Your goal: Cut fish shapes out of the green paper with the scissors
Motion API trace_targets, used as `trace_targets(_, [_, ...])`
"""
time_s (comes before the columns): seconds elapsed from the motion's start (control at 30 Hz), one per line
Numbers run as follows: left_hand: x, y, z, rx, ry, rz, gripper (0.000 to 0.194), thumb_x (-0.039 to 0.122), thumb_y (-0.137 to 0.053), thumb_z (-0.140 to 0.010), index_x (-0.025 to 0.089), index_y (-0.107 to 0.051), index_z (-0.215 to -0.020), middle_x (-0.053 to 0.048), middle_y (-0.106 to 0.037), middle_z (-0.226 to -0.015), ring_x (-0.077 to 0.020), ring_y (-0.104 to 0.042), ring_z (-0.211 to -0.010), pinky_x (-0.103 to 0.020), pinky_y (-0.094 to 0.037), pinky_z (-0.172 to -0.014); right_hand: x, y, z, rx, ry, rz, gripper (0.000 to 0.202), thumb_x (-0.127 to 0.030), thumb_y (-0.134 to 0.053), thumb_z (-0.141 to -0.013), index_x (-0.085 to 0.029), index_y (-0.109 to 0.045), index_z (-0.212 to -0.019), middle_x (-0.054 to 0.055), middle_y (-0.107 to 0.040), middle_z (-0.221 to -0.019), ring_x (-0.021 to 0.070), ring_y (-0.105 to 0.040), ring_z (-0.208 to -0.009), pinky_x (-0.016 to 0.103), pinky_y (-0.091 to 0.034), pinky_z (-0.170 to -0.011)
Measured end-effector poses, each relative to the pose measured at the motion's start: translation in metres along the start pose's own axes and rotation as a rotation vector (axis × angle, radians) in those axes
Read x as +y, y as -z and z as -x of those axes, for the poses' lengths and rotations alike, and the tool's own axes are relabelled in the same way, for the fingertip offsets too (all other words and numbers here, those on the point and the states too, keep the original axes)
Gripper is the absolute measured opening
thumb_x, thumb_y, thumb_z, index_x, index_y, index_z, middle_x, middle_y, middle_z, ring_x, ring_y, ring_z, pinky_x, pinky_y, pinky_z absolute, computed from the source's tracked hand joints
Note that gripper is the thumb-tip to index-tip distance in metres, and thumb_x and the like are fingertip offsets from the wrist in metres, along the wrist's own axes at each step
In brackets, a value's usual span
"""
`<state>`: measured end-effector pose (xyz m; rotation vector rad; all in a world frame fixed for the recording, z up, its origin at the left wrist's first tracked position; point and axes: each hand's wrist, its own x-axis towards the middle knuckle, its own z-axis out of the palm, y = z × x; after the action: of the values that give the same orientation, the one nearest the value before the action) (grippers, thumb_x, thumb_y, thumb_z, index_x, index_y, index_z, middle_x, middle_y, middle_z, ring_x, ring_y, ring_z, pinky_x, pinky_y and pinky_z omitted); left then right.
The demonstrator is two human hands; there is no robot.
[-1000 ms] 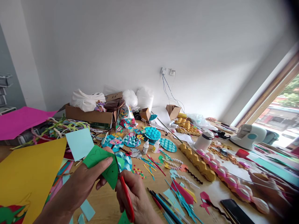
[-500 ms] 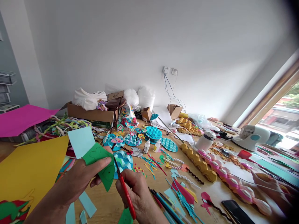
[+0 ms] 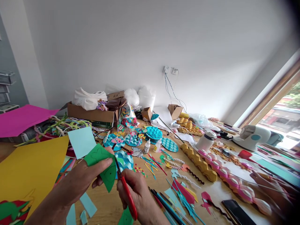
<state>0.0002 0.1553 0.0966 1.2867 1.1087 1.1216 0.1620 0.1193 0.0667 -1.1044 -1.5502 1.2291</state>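
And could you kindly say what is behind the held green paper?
Past the green paper show a pale blue sheet and part of a blue scalloped piece. The left hand reaches partly behind; whatever the paper covers is hidden.

Green paper piece with drawn outlines point(image 3: 109, 177): smooth, matt. Scissors with red looped handle point(image 3: 125, 187): handle glossy plastic, dark blades metal by look. Broad yellow sheet point(image 3: 37, 168): matt paper, flat finish. Light-brown surface point(image 3: 105, 201): wood, soft sheen. Long ochre bumpy strip point(image 3: 199, 164): moulded pulp by look, rough. Small white bottle point(image 3: 146, 147): smooth plastic. Black rectangular phone point(image 3: 237, 214): glossy face. Long brown box point(image 3: 90, 113): matt cardboard.
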Motion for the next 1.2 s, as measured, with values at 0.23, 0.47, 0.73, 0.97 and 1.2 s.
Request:
trace_targets(0.23, [0.004, -0.001, 0.001, -0.001, 0.004, -0.008, 0.017, 0.039, -0.067, -0.068, 0.025, -0.066, -0.077, 0.007, -0.054, -0.05, -0.0117, -0.045, -0.042, -0.022, -0.036, -0.039, 0.006, 0.0, -0.001, 0.013, 0.028, 0.011, 0.025, -0.028, -0.055, -0.084, -0.02, -0.044, -0.062, -0.007, -0.036, -0.051, 0.0072, -0.028, -0.046, 0.02, -0.02, -0.041])
trace_targets(0.47, [0.006, -0.001, 0.002, 0.047, 0.054, 0.003, 0.028, 0.039, -0.068, -0.066, 0.025, -0.066, -0.089, 0.008, -0.054, -0.049, -0.0112, -0.044, -0.042, -0.02, -0.034, -0.039, 0.009, -0.001, -0.001, 0.007, 0.042, 0.017, 0.028, -0.027, -0.054, -0.086, -0.019, -0.044, -0.062, -0.007, -0.035, -0.052, 0.0072, -0.026, -0.047, 0.02, -0.019, -0.041])
trace_targets(0.73, [-0.003, 0.005, -0.004, -0.017, 0.063, -0.014, 0.031, 0.045, -0.069, -0.066, 0.026, -0.064, -0.09, 0.007, -0.056, -0.051, -0.0127, -0.047, -0.042, -0.021, -0.036, -0.038, 0.007, 0.0, 0.0, 0.008, 0.034, 0.04, 0.029, -0.028, -0.054, -0.087, -0.019, -0.044, -0.062, -0.007, -0.036, -0.052, 0.007, -0.027, -0.048, 0.019, -0.02, -0.041])
trace_targets(0.97, [-0.01, 0.011, -0.01, -0.065, 0.044, -0.031, 0.036, 0.051, -0.068, -0.065, 0.025, -0.062, -0.089, 0.006, -0.057, -0.052, -0.0135, -0.049, -0.042, -0.022, -0.038, -0.037, 0.01, 0.001, 0.001, 0.01, 0.027, 0.063, 0.031, -0.032, -0.055, -0.09, -0.019, -0.044, -0.064, -0.007, -0.036, -0.053, 0.0063, -0.028, -0.048, 0.019, -0.02, -0.043])
trace_targets(1.2, [-0.005, 0.012, -0.008, -0.075, 0.005, -0.038, 0.032, 0.049, -0.07, -0.068, 0.023, -0.065, -0.086, 0.006, -0.056, -0.051, -0.0129, -0.049, -0.042, -0.022, -0.039, -0.038, 0.006, -0.003, 0.001, -0.041, -0.041, -0.087, 0.04, -0.049, -0.058, -0.086, -0.02, -0.044, -0.062, -0.008, -0.039, -0.046, 0.0052, -0.033, -0.039, 0.016, -0.026, -0.036])
